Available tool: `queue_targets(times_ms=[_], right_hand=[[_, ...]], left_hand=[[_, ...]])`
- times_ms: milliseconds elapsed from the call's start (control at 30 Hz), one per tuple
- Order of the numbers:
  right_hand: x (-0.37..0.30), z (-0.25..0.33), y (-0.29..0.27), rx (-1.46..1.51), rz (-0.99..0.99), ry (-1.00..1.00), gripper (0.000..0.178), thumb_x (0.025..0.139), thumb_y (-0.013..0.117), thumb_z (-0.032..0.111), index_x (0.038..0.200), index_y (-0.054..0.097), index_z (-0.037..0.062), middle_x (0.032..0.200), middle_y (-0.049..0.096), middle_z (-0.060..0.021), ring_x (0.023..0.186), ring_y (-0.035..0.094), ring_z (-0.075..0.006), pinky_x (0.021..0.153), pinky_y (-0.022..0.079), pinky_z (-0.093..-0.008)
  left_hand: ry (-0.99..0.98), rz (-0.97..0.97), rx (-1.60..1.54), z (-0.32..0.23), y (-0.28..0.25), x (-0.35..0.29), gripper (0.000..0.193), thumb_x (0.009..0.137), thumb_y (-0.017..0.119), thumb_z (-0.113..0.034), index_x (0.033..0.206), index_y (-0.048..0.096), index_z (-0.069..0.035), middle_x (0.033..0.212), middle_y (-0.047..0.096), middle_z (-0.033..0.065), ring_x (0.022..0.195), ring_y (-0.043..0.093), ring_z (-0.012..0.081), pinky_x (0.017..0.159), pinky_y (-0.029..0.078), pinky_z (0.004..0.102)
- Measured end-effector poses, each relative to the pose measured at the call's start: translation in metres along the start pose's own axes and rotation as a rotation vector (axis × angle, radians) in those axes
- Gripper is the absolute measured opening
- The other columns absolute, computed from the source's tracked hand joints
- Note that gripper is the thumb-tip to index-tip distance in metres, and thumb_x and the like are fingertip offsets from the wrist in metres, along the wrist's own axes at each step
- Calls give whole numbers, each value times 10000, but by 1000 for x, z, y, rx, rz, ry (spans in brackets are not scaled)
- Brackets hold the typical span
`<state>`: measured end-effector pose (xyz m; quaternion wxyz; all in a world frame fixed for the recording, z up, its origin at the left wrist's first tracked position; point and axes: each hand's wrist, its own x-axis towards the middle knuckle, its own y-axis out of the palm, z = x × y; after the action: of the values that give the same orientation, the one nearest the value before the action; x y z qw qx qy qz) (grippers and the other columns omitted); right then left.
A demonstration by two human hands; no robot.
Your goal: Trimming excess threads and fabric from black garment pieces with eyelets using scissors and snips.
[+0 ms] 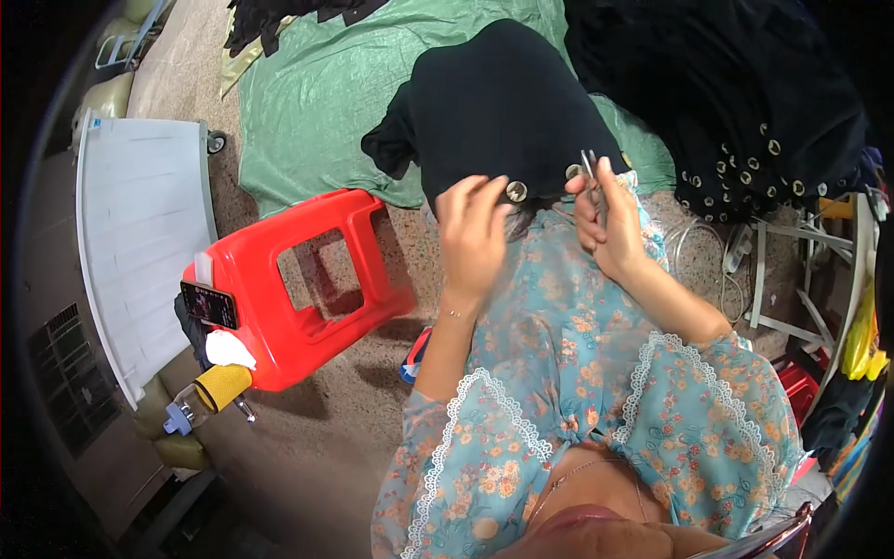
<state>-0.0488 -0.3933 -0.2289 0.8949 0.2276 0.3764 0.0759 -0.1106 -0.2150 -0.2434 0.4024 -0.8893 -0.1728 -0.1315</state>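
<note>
One hand, the left (468, 235), is half open above the near edge of the black garment (512, 102), its bent fingers just beside a round metallic button (516, 191); I cannot see anything held in it. The right hand (612, 225) is closed around small metal snips (587, 162), whose tips point away from the person. The garment lies in front of the floral dress (540, 279), and the green sheet (307, 121) shows on both sides of it.
</note>
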Motion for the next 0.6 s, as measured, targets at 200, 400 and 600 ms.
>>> queue_targets(times_ms=[200, 400, 600], right_hand=[[-1, -7, -9, -77, 35, -14, 501, 959, 450, 514, 872, 596, 43, 574, 385, 38, 389, 256, -30, 360, 225, -198], [9, -10, -8, -229, 204, 112, 469, 973, 464, 437, 834, 592, 7, 549, 369, 40, 365, 285, -47, 338, 226, -215], [15, -3, 12, -409, 241, 313, 459, 960, 495, 416, 803, 588, -4, 548, 363, 37, 380, 275, -49, 349, 219, -229]], left_hand=[[107, 90, 35, 5, 30, 7, 213, 702, 716, 16, 901, 680, -47, 988, 574, 86, 846, 556, 251, 725, 466, 361], [-298, -74, -381, 5, 39, 2, 28, 845, 629, 29, 835, 630, 3, 826, 604, 36, 671, 572, 80, 584, 493, 228], [-611, -68, -720, 12, 35, -2, 57, 893, 605, -40, 852, 607, -1, 871, 581, 19, 670, 549, 64, 580, 481, 208]])
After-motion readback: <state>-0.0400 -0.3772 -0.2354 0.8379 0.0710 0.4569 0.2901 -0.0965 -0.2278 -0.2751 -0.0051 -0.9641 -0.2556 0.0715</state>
